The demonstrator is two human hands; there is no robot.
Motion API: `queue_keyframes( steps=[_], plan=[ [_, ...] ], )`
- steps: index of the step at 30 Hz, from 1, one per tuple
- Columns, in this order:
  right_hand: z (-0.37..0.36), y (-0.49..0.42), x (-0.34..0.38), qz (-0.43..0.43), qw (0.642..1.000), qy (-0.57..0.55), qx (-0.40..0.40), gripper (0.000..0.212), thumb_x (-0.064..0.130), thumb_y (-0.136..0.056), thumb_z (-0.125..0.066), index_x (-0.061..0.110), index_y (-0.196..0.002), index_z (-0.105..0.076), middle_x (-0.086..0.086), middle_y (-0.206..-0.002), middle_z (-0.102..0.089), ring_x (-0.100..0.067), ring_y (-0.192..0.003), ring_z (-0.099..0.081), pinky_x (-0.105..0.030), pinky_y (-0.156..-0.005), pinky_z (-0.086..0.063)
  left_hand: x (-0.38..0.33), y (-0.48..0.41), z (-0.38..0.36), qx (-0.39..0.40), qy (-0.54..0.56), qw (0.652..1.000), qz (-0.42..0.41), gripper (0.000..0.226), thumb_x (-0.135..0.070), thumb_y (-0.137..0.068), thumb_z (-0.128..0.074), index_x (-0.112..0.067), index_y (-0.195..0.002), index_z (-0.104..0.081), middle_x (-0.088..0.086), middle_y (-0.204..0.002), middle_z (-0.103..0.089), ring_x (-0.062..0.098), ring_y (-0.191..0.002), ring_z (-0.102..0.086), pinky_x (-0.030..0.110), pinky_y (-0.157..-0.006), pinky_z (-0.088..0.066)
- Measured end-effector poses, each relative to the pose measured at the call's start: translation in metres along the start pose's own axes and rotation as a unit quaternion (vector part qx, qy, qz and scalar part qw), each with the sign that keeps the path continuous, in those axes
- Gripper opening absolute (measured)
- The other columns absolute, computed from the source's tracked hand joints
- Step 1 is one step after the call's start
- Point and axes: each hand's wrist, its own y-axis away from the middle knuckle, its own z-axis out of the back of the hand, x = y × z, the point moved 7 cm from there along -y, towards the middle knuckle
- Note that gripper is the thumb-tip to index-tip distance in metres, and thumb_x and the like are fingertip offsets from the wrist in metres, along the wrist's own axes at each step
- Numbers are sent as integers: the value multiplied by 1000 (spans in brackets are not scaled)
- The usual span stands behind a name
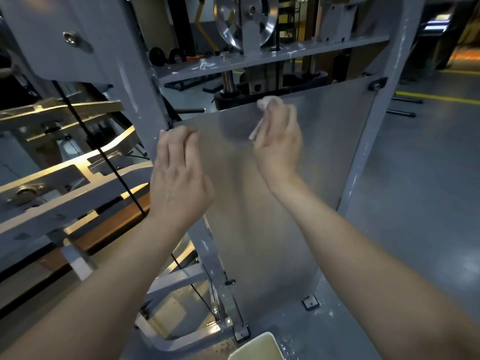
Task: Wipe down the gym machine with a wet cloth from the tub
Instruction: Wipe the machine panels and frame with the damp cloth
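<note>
two hands, one cloth, one panel, one tub. both arms reached forward and up. the left hand (179,172) lay with fingers nearly straight and close together, their blurred tips touching the panel (324,141) at its top left corner, beside the grey post (137,74). the right hand (279,141) pressed near the panel's top edge, fingers curled round the cloth (268,102); the wad bulged above the fingertips and a strip hung out by the thumb. the tub (255,346) sat on the floor below, at the frame's bottom edge.
</note>
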Motion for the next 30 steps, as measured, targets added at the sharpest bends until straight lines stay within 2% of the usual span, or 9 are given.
queue_keyframes(
  steps=[6,8,11,13,16,21,24,27,30],
  plan=[
    [-28,38,49,276,953,66,106,35,5,-85,-64,14,-118,-64,-7,-94,-61,-29,-76,-58,-41,-54,-49,1,2,4,0,10,1000,-6,49,7,-78,-53,5,-126,-52,23,-130,-49,38,-128,-39,41,-128,-13],
    [-7,19,17,231,964,82,103,31,8,-88,-63,18,-117,-61,-5,-91,-59,-25,-78,-57,-39,-57,-48,2,1,5,2,9,1000,-8,48,9,-77,-51,7,-125,-53,25,-127,-50,40,-126,-40,44,-128,-16],
    [25,-14,-35,31,999,20,29,20,8,-102,-45,9,-116,-58,3,-95,-52,-16,-77,-54,-37,-67,-49,3,1,7,9,22,1000,-5,49,10,-77,-47,8,-125,-53,24,-127,-50,40,-127,-40,49,-125,-23],
    [24,-17,-30,-39,999,-2,-24,22,8,-102,-39,5,-114,-58,0,-103,-56,-18,-74,-57,-39,-68,-49,4,2,8,22,32,999,-10,49,11,-78,-46,8,-127,-53,24,-130,-49,40,-129,-40,49,-125,-23],
    [-9,10,24,35,999,8,26,27,6,-95,-44,9,-116,-62,-5,-92,-58,-22,-74,-53,-31,-66,-42,8,6,11,44,45,998,-7,50,11,-81,-48,8,-130,-51,23,-136,-47,38,-134,-38,50,-123,-26],
    [-27,28,71,196,977,44,68,20,2,-90,-58,6,-107,-69,-11,-89,-58,-29,-71,-57,-34,-47,-40,15,15,17,42,48,998,-9,49,12,-84,-50,9,-133,-52,24,-138,-47,39,-136,-39,50,-118,-33],
    [-28,20,95,199,977,31,68,19,4,-90,-63,7,-108,-67,-9,-93,-59,-28,-76,-59,-30,-52,-34,18,17,15,46,43,998,12,46,8,-88,-47,8,-134,-52,24,-138,-46,39,-136,-39,40,-118,-33],
    [-37,36,87,190,980,13,61,26,4,-90,-63,7,-116,-64,-9,-96,-60,-30,-79,-58,-38,-55,-43,16,20,12,46,46,998,19,44,6,-89,-45,8,-131,-53,25,-137,-47,40,-134,-39,38,-117,-33],
    [-40,80,53,270,953,72,118,19,7,-92,-60,13,-108,-67,-4,-98,-51,-29,-81,-56,-43,-63,-48,12,29,9,57,49,997,18,45,0,-87,-39,6,-129,-53,24,-137,-47,39,-133,-38,40,-116,-32]
  ],
)
